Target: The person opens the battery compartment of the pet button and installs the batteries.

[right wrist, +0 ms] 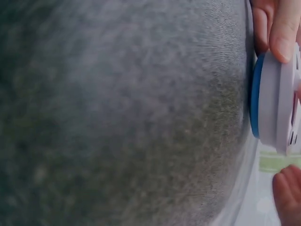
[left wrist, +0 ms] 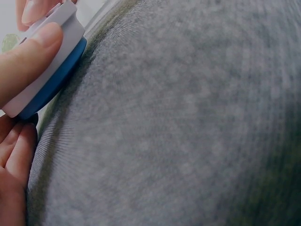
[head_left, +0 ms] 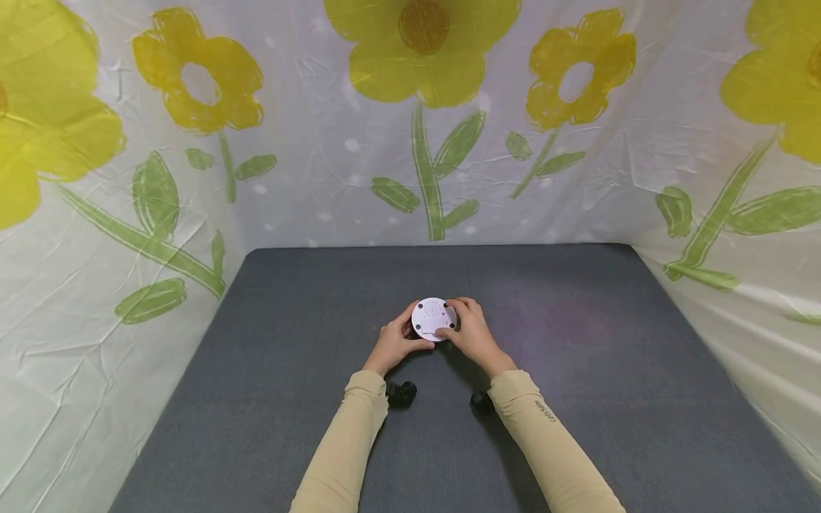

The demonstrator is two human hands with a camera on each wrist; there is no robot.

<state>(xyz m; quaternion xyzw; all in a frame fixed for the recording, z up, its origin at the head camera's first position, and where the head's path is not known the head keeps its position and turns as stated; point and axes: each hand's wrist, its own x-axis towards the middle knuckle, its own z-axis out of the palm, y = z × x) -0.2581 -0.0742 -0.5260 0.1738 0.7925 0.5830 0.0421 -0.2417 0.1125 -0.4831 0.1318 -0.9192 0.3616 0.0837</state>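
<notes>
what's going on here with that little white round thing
A person in tan sleeves holds a small round white device with both hands over a grey mat. The left hand grips its left edge and the right hand grips its right, with fingers curled over the rim. The wrist views show the device has a white upper part and a blue lower part, sitting at or just above the mat. Yellow-flowered sheeting surrounds the mat.

A flat table top covered in dark grey woven felt-like fabric (head_left: 288, 399) carries everything — its far edge and both sides meet a crinkled white backdrop printed with yellow flowers (head_left: 308, 178); on it, near the middle, rests a round white disc-shaped device with a blue underside (head_left: 433, 318).
</notes>
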